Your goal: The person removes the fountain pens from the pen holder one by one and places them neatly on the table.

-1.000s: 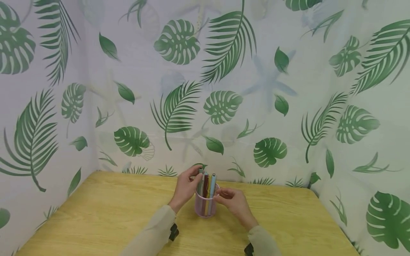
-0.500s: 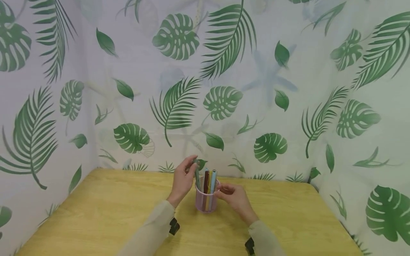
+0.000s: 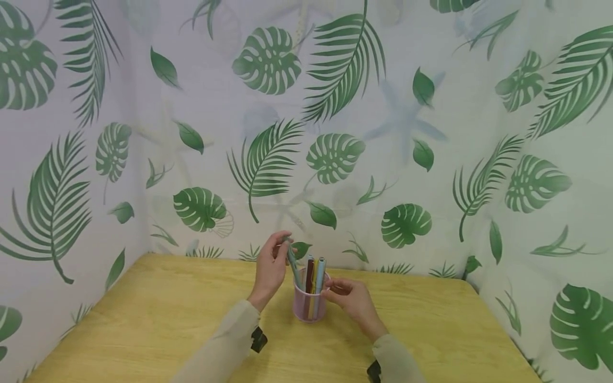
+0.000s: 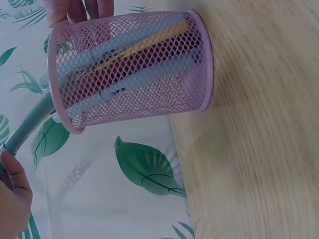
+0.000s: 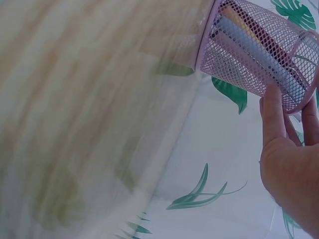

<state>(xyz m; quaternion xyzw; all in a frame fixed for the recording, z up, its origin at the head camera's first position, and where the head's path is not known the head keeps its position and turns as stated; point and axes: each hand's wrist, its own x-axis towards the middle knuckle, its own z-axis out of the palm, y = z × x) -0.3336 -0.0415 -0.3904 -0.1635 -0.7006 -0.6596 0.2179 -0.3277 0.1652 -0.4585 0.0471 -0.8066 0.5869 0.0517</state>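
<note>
A pink mesh pen holder [image 3: 308, 308] stands upright on the table. My left hand [image 3: 269, 271] pinches a grey-green pen [image 3: 292, 260] near its top, left of the holder and above its rim. That pen leans out to the left, its lower end inside the mouth; the left wrist view shows the pen's barrel [image 4: 31, 123] running from rim to fingers. Dark red [image 3: 309, 277], yellow [image 3: 314, 275] and light blue [image 3: 320, 276] pens stand in the holder. On the right side, my right hand [image 3: 353, 302] holds the holder at its rim, thumb against the mesh [image 5: 254, 55].
The wood-grain table [image 3: 158, 319] reaches back to a white wall covering [image 3: 345, 213] printed with green leaves, close behind the holder. Similar covering flanks the table left and right. A dark wrist device [image 3: 259, 339] sits under the left sleeve.
My left hand has raised the grey-green pen and drawn it leftward, so it tilts out of the holder. The right hand stays at the rim. The head view shifts slightly.
</note>
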